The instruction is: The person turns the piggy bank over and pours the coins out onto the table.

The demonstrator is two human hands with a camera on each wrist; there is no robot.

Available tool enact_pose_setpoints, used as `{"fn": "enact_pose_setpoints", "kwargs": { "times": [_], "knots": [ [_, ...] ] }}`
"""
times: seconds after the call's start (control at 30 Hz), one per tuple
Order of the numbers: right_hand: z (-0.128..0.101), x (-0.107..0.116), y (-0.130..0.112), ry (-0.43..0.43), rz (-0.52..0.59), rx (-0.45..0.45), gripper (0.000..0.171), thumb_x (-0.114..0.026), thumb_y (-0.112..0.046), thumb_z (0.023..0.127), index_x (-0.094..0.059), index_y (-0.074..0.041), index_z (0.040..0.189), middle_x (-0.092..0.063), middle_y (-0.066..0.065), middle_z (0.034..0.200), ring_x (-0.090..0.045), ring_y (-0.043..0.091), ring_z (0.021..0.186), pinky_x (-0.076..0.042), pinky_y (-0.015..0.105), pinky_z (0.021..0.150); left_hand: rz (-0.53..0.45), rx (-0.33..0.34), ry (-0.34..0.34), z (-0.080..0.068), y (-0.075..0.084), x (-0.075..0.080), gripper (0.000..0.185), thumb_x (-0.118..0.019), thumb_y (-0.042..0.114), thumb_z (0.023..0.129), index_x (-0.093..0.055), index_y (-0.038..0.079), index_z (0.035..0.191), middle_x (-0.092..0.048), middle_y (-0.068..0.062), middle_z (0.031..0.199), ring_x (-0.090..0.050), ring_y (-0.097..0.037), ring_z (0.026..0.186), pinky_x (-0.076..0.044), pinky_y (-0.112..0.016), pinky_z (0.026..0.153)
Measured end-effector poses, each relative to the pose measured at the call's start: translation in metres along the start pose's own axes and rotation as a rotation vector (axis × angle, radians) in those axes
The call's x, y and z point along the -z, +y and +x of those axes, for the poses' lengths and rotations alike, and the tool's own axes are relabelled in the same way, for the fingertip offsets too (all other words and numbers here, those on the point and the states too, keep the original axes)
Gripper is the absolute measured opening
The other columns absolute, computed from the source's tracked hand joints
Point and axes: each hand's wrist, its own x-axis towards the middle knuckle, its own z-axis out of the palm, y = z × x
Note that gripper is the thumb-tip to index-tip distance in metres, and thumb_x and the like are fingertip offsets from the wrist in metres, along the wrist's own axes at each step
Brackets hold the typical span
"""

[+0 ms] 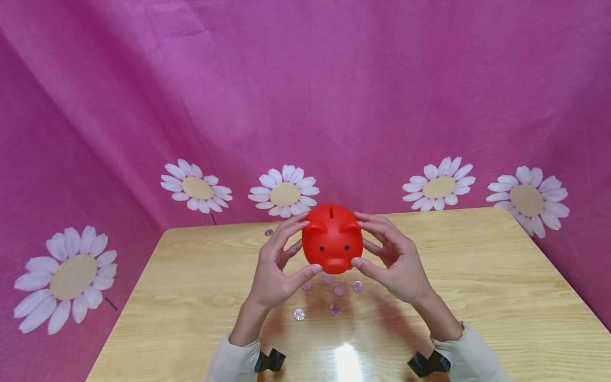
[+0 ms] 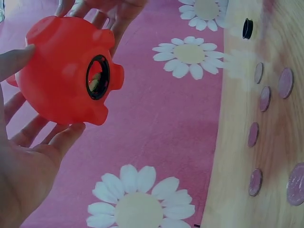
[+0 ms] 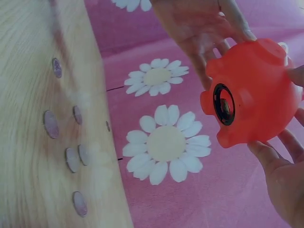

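A red piggy bank is held up above the table, its snout toward me and the slot on top. My left hand grips one side of it, thumb near the snout. The other side is gripped by my right hand, fingers spread along the round body. In the left wrist view, the belly shows a round hole with a black rim, something yellowish inside. Beneath the bank, several coins lie scattered on the wooden table.
A black ring-shaped cap lies on the table in the left wrist view. Near the back edge is a small shiny item, too small to identify. A pink cloth with white daisies hangs behind the table.
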Motion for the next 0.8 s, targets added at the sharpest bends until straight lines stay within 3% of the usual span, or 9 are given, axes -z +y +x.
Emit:
{"fn": "enact_pose_setpoints", "kwargs": {
  "times": [0.17,0.5,0.67,0.8],
  "knots": [
    [0.0008,0.0008,0.0043,-0.009,-0.014,-0.024,0.063,-0.076,0.02,0.083,-0.059,0.008,0.143,-0.061,0.004,0.152,-0.062,0.015,0.14,-0.061,0.033,0.103,0.024,0.026,0.008,-0.0003,-0.0033,0.0012,0.067,-0.085,0.012,0.088,-0.058,0.004,0.149,-0.053,-0.015,0.16,-0.055,-0.028,0.144,-0.06,-0.049,0.105],
    [0.0012,-0.0003,0.0097,-0.052,-0.038,-0.072,0.068,-0.076,0.016,0.087,-0.055,0.002,0.15,-0.061,-0.003,0.15,-0.064,0.012,0.136,-0.061,0.028,0.102,0.079,0.141,0.078,0.0,-0.0003,0.0001,0.065,-0.084,0.016,0.09,-0.059,0.011,0.15,-0.065,-0.013,0.148,-0.066,-0.036,0.132,-0.065,-0.039,0.097],
    [-0.0004,-0.0032,0.0096,-0.019,-0.092,-0.176,0.064,-0.078,0.005,0.092,-0.057,-0.006,0.151,-0.062,-0.004,0.149,-0.068,0.009,0.128,-0.063,0.027,0.097,0.079,0.217,0.08,-0.0005,-0.0011,0.0008,0.06,-0.081,0.019,0.093,-0.06,0.01,0.149,-0.067,-0.014,0.145,-0.069,-0.038,0.127,-0.067,-0.04,0.092],
    [-0.0014,-0.0049,0.0077,0.016,-0.132,-0.264,0.057,-0.077,-0.002,0.096,-0.059,-0.008,0.151,-0.062,0.007,0.15,-0.071,0.021,0.126,-0.065,0.029,0.092,0.076,0.256,0.035,-0.0017,-0.0034,0.0021,0.061,-0.079,0.019,0.095,-0.059,0.012,0.152,-0.066,-0.014,0.148,-0.07,-0.04,0.125,-0.067,-0.038,0.09]
  ]
}}
